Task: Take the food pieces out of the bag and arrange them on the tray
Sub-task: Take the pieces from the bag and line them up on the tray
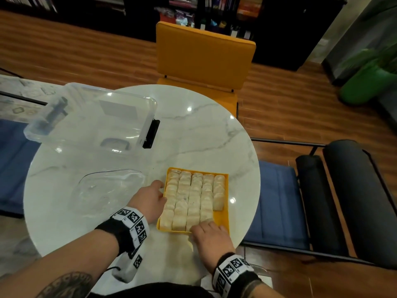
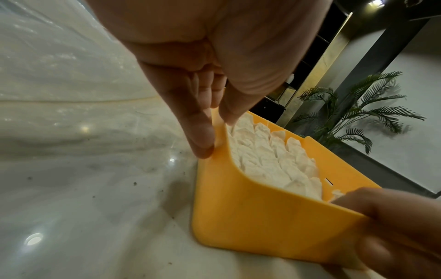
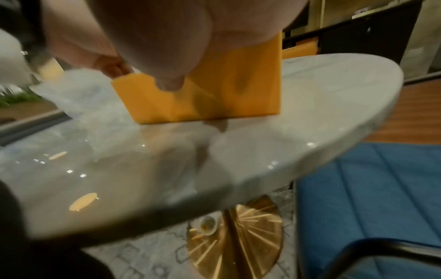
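The yellow tray (image 1: pixel 223 220) sits on the near right part of the round marble table (image 1: pixel 193 130). Pale food pieces (image 1: pixel 193 196) fill it in several close rows, with a bare strip at its near right corner. My left hand (image 1: pixel 162 191) pinches the tray's left wall, thumb inside and index finger outside; the left wrist view shows this pinch (image 2: pixel 217 135) beside the pieces (image 2: pixel 269 156). My right hand (image 1: pixel 206 227) grips the near wall, fingers over the rim, thumb (image 3: pixel 169 81) pressed on the outside of the tray (image 3: pixel 238 90). The clear plastic bag (image 1: pixel 107 190) lies flat and empty left of the tray.
A clear plastic box (image 1: pixel 90 117) with a black latch stands at the table's back left. A yellow chair (image 1: pixel 204 57) faces me across the table. The table's edge runs just right of the tray, with a blue cushion (image 1: pixel 277 207) below it.
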